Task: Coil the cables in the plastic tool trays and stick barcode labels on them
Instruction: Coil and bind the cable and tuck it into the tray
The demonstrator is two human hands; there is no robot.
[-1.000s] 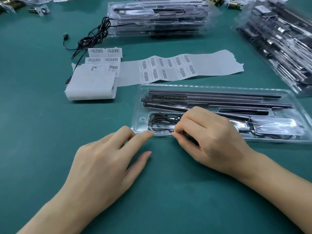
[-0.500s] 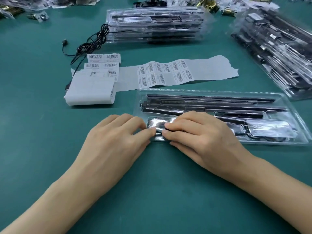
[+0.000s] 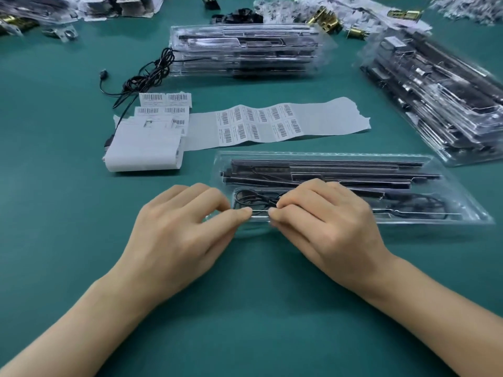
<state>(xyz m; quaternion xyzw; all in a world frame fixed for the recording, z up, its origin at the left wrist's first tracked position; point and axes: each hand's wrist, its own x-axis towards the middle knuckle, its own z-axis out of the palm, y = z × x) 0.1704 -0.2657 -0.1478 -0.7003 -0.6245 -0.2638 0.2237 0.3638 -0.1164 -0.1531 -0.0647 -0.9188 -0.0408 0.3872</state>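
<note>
Coiled cable in clear tray; left hand, right hand pinch-tight on rim.

Your left hand and right hand sit palm down, side by side, close in front of you. On both, the fingers are curled, thumb and forefinger tips pinched together. The two pinches nearly touch.
</note>
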